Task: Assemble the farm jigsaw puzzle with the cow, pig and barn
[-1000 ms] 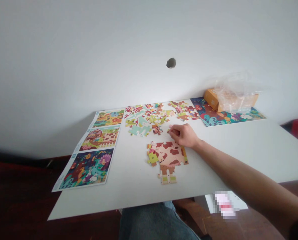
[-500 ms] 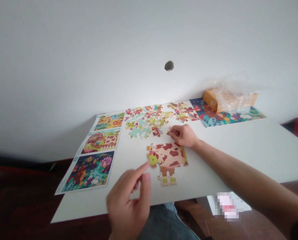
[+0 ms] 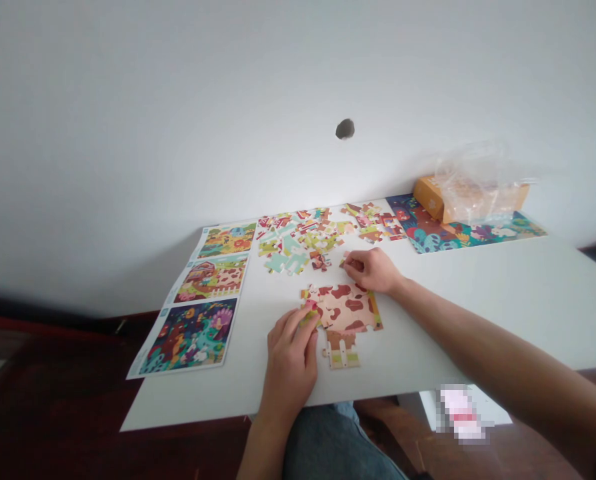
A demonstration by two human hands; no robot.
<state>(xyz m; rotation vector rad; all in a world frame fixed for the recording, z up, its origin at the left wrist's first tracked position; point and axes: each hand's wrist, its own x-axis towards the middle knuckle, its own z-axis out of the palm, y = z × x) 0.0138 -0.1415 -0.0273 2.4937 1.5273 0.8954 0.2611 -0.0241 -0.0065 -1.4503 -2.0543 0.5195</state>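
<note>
I see: right hand (image 3: 371,271) pinching a small jigsaw piece (image 3: 345,261); left hand (image 3: 291,360) on the assembled cow puzzle (image 3: 345,310), grip unclear.

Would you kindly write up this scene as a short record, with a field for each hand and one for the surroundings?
Left hand: left hand resting on the left end of the part-built cow jigsaw puzzle
Right hand: right hand pinching a small jigsaw piece
Rest: loose jigsaw pieces, picture sheets, orange box, clear plastic bag, white table
</note>
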